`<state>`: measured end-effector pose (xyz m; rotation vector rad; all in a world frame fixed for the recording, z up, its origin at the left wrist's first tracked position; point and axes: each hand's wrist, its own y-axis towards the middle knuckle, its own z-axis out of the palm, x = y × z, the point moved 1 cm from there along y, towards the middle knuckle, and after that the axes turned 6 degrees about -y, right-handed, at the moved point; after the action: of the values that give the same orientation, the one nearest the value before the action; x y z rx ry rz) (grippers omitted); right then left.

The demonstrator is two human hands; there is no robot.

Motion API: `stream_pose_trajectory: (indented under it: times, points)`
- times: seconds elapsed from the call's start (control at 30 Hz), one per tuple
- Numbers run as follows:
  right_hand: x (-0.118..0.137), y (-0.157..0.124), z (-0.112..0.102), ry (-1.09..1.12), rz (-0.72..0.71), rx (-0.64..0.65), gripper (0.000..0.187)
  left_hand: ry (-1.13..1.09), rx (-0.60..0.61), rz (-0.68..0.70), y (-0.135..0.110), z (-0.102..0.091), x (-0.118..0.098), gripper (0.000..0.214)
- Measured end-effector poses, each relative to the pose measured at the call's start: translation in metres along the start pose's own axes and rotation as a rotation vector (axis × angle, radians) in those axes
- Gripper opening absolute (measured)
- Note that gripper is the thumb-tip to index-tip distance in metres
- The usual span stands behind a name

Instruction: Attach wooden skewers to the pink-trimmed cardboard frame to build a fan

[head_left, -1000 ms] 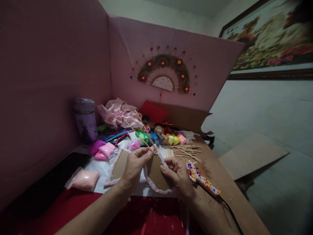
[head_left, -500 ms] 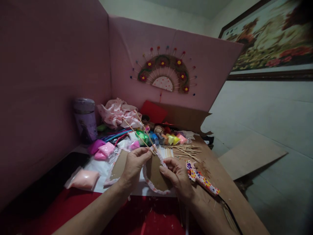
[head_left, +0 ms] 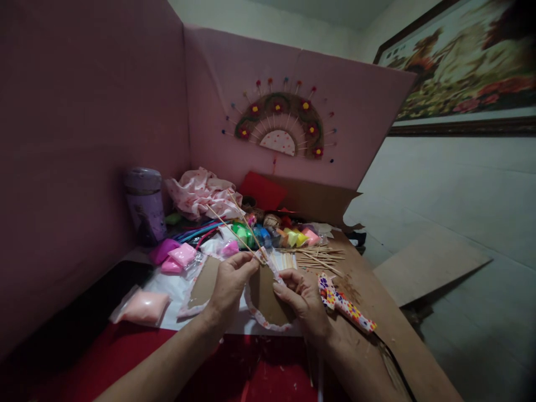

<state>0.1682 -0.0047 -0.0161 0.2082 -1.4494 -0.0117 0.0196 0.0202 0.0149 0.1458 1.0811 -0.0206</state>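
Observation:
Between my hands is a brown cardboard piece [head_left: 264,296], its curved edge bound in pale, spotted fabric. Two thin wooden sticks [head_left: 234,228] rise from its top and slant away to the upper left. My left hand [head_left: 231,285] pinches the lower end of a stick at the cardboard's top edge. On the right side, my right hand [head_left: 304,301] grips the fabric-bound edge between thumb and fingers. A second cardboard piece [head_left: 204,283] with a similar fabric border lies on the white sheet, partly behind my left hand.
A flower-patterned glue gun [head_left: 345,306] lies right of my right hand, its cord running toward me. Loose wooden sticks [head_left: 322,258] and colourful clay packets [head_left: 293,239] are behind. Farther left stand a purple tumbler [head_left: 146,206] and crumpled pink fabric [head_left: 201,192].
Almost nothing differs. The tips of the sticks have shifted very slightly left and down; both hands keep the same hold.

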Motion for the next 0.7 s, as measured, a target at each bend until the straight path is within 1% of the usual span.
stream_pose_trajectory:
  times: [0.1, 0.2, 0.37, 0.57, 0.7]
  points:
    - [0.0003, 0.0002, -0.0003, 0.007, 0.002, -0.002, 0.022, -0.024, 0.038, -0.022, -0.0009, -0.0003, 0.0001, 0.014]
    - [0.0019, -0.0003, 0.0003, -0.013, -0.009, -0.009, 0.02, 0.001, 0.018, -0.008, -0.001, -0.0003, -0.0009, 0.011]
    - [0.0043, -0.0016, 0.0018, -0.035, -0.038, 0.004, 0.017, 0.023, 0.003, 0.003, -0.0002, 0.0003, -0.0018, 0.014]
    - [0.0027, -0.0017, 0.0023, -0.011, -0.012, 0.021, 0.018, 0.043, 0.005, 0.019, -0.0001, 0.0019, -0.0037, 0.016]
    - [0.0003, -0.0011, 0.0017, -0.004, 0.002, 0.029, 0.019, 0.058, -0.019, 0.034, -0.0008, 0.0037, -0.0041, 0.017]
